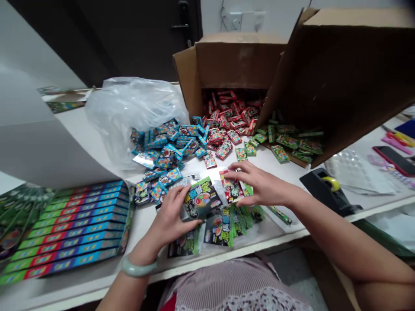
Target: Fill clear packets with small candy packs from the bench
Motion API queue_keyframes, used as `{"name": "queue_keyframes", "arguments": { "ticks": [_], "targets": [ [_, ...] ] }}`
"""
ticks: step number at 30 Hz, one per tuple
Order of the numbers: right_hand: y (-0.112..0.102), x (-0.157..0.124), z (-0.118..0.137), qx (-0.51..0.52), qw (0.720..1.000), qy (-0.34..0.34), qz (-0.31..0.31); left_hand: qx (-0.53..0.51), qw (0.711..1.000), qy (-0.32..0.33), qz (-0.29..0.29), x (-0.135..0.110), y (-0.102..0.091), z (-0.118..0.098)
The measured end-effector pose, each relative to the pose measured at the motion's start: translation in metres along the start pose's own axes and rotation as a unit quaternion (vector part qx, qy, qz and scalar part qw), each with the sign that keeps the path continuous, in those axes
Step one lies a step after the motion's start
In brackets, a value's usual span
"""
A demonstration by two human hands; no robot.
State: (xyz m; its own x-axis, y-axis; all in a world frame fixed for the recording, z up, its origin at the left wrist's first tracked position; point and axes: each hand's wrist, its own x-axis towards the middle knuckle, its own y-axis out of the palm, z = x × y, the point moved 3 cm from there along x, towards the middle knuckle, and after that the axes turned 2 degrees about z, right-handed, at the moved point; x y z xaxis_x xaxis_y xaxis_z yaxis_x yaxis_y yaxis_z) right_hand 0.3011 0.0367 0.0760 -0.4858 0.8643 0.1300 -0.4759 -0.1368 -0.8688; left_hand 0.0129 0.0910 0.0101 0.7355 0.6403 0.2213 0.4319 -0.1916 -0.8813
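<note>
My left hand (173, 211) has its thumb and fingers closed on the edges of a black-and-green printed packet (201, 198), tilted above the table. To its right, my right hand (251, 183) grips a small red candy box (231, 188) between thumb and fingers; a bit of green shows behind it. Below both hands lie more black-and-green packets (218, 226), overlapping near the table's front edge. A pile of small blue boxes (168, 147) lies beyond my left hand. Small red boxes (223, 129) spill toward my hands from a carton.
Two open cardboard cartons (240, 65) stand at the back; green boxes (282, 151) spill from the right one. A clear plastic bag (129, 108) sits behind the blue pile. Striped multicoloured boxes (74, 229) stand in a row at left. Right: a tape dispenser (324, 190) and a phone (395, 160).
</note>
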Motion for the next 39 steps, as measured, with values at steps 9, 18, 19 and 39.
{"name": "queue_keyframes", "arguments": {
  "ticks": [9, 18, 19, 39],
  "targets": [
    [0.002, 0.037, 0.024, -0.039, 0.992, -0.07, 0.096, -0.061, 0.998, 0.016, 0.004, -0.006, -0.007, -0.005],
    [0.007, 0.032, 0.038, -0.01, 0.998, -0.021, 0.059, -0.101, 0.995, -0.012, 0.002, -0.016, -0.005, -0.009],
    [0.008, 0.032, 0.039, -0.002, 0.997, -0.028, 0.07, -0.101, 0.995, -0.008, 0.001, -0.017, -0.005, -0.01],
    [0.071, 0.038, 0.02, 0.348, 0.921, 0.155, -0.078, -0.112, 0.993, -0.048, 0.003, -0.044, -0.008, -0.017]
  ]
}}
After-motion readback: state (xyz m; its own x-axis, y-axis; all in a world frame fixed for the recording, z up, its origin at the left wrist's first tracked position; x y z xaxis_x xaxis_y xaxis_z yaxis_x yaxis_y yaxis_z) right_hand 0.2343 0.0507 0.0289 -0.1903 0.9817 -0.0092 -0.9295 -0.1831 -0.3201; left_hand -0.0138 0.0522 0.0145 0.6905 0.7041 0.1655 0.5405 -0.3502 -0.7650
